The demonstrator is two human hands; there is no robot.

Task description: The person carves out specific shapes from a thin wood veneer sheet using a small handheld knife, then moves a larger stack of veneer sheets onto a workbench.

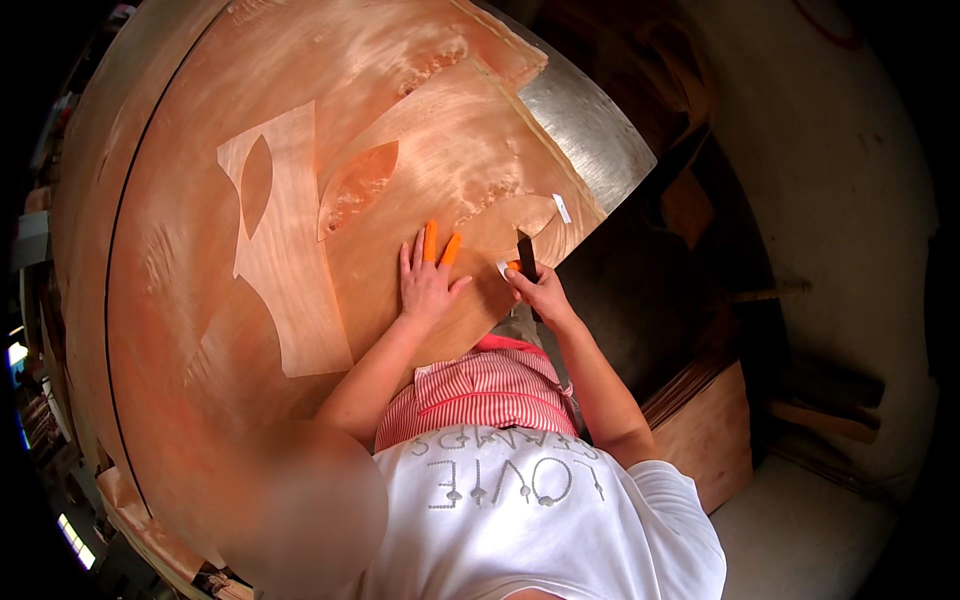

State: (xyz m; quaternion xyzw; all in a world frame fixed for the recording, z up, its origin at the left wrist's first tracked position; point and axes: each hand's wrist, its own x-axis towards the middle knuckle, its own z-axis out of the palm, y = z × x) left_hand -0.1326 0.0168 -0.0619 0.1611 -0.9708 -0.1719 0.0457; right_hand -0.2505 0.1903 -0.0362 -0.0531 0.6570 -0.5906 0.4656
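Observation:
My left hand point(428, 292) lies flat with fingers spread on a thin wood veneer sheet point(420, 190). Orange covers wrap two of its fingers. My right hand point(542, 292), near the sheet's right edge, is closed around a dark, flat, blade-like tool point(526, 255). A small white strip point(503, 268) shows at its fingertips, beside an orange finger cover. Just beyond it, a pointed oval shape point(515, 220) lies in the sheet, with a white strip of what looks like tape point(561, 208) at its tip. Left of my left hand, a reddish leaf-shaped veneer patch point(362, 185) is visible.
A paler veneer piece point(290, 270) with a leaf-shaped opening lies on the left of the large wooden worktop point(180, 260). Bare metal point(590, 125) shows at the far right corner. Stacked veneer sheets point(705, 430) stand low on the right, past the table's edge.

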